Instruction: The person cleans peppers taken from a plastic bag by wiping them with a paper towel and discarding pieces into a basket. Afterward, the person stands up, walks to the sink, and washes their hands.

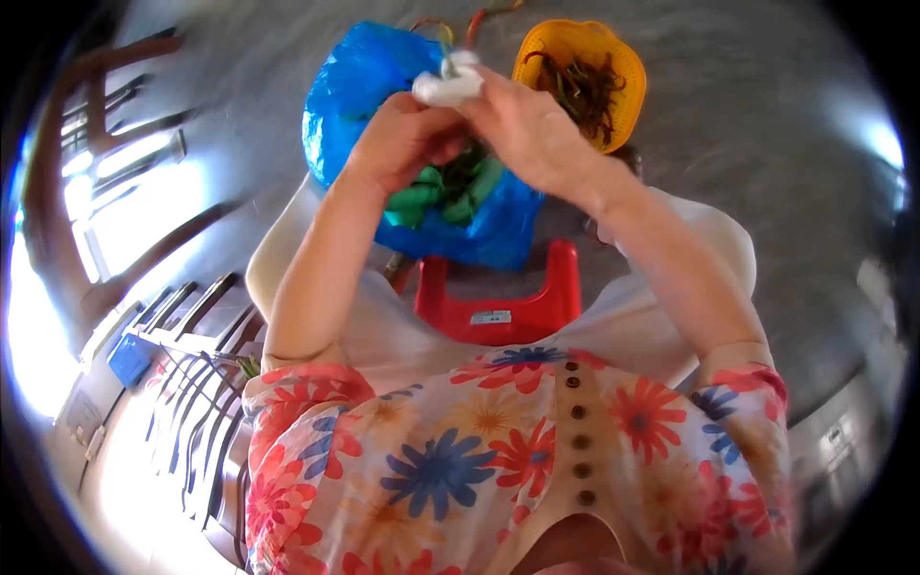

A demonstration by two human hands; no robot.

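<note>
My left hand (398,139) and my right hand (527,125) meet above a blue plastic bag (359,72). Between the fingertips of my right hand is a crumpled white cloth or tissue (450,88), with a thin greenish strand at its upper edge. The fingers of my left hand are curled against the cloth's lower side, and what they grip is hidden. In the bag's opening lie green pieces (417,196) and darker stalk-like bits, partly covered by my hands. Just beyond the cloth, a thin red and orange strip (476,24) shows, blurred.
A yellow plastic basket (628,110) holding long, dark reddish chilli-like pods (585,86) stands right of the bag on the grey floor (747,115). A red plastic stool (498,321) is between my legs. Wooden furniture (57,220) stands at the left.
</note>
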